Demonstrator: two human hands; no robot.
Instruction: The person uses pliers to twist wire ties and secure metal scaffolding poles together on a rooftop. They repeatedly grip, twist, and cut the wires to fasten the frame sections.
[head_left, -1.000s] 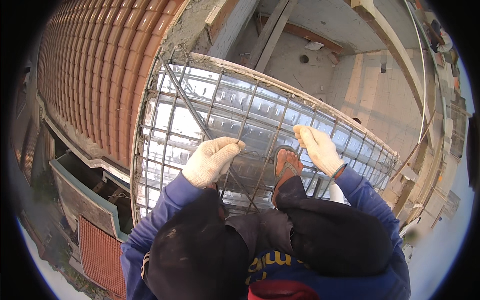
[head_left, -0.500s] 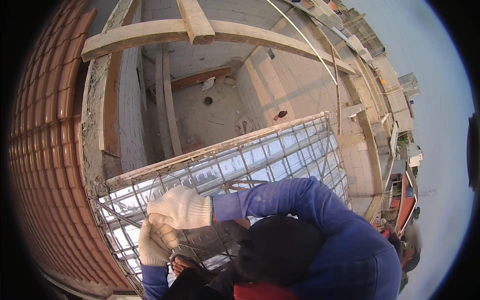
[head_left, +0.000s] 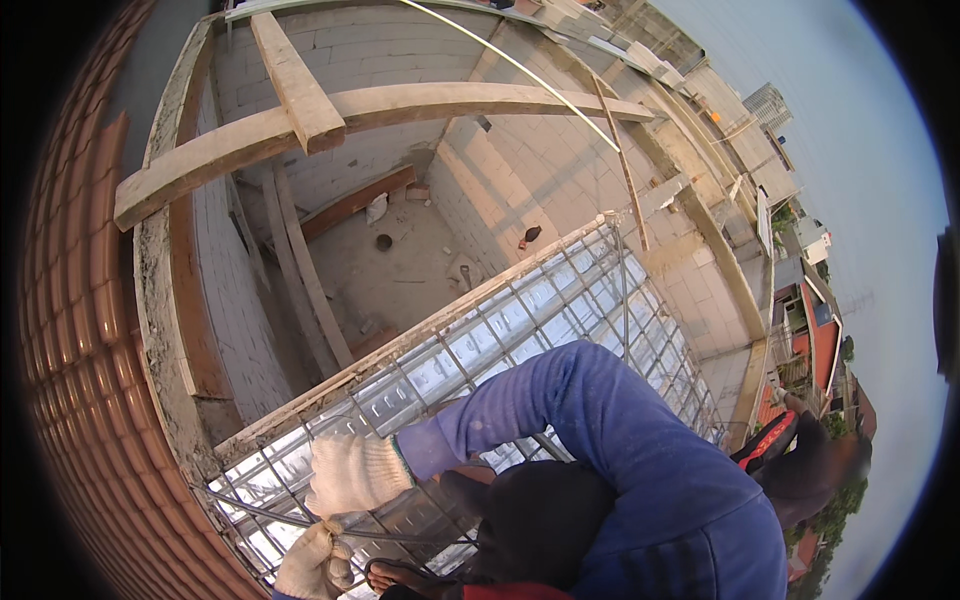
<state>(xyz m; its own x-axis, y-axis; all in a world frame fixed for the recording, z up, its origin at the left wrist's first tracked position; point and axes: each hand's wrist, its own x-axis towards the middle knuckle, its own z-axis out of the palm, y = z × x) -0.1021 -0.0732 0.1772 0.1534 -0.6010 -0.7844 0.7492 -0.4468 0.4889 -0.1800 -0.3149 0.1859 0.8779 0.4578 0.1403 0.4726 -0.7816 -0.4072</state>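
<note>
The steel bar mesh (head_left: pixel 401 378) is lying over a shiny corrugated metal sheet (head_left: pixel 484 352), running from the lower left of the frame toward the centre right. At lower left, the white-gloved right hand (head_left: pixel 357 475) is reaching over the mesh; its fingertips are facing out of sight, so I cannot tell how far open they are or what they are holding. Just below, the gloved left hand (head_left: pixel 312 563) is curling its fingers near the thumb; whether they are gripping anything, I cannot tell. The blue right sleeve (head_left: pixel 590 410) and a dark trouser knee (head_left: pixel 550 520) are blocking the mesh at lower centre. At right, near a co-worker (head_left: pixel 800 485), a red patch (head_left: pixel 770 440) is showing dark marks, perhaps lettering, too small to read. Timber beams (head_left: pixel 450 103) are crossing at upper left; roof tiles (head_left: pixel 80 280) are filling the far left.
</note>
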